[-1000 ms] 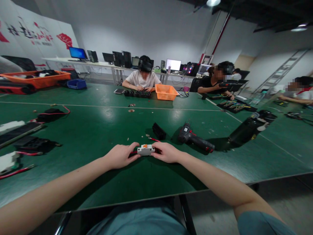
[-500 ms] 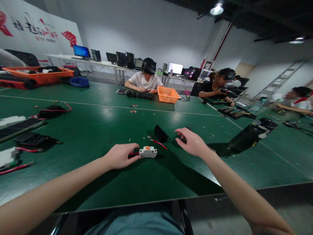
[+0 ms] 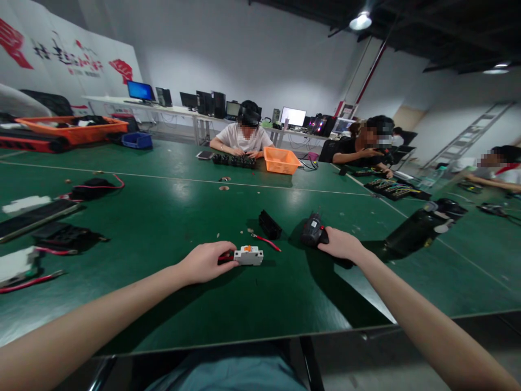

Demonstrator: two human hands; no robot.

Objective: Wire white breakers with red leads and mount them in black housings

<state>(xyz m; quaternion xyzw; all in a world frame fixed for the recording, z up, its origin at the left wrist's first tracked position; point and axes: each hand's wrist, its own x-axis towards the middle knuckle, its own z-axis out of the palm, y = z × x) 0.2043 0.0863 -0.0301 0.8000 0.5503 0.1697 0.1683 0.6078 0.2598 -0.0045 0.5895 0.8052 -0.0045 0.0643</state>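
Observation:
My left hand is closed on the left end of a white circuit breaker with an orange switch, low over the green table. A red wire shows between the fingers. My right hand is wrapped round the handle of a black power drill, which lies on the table pointing away from me. Between the hands, farther back, are a black block-shaped part and a short red wire with a metal lug.
A dark bottle lies or leans at the right. Black and white parts with red wires are at the left. Orange bin and blue tray stand farther back. Several people sit across the table.
My right hand has moved right and slightly down and closed on the drill handle; before, it was open above the drill. My left hand still holds the breaker.

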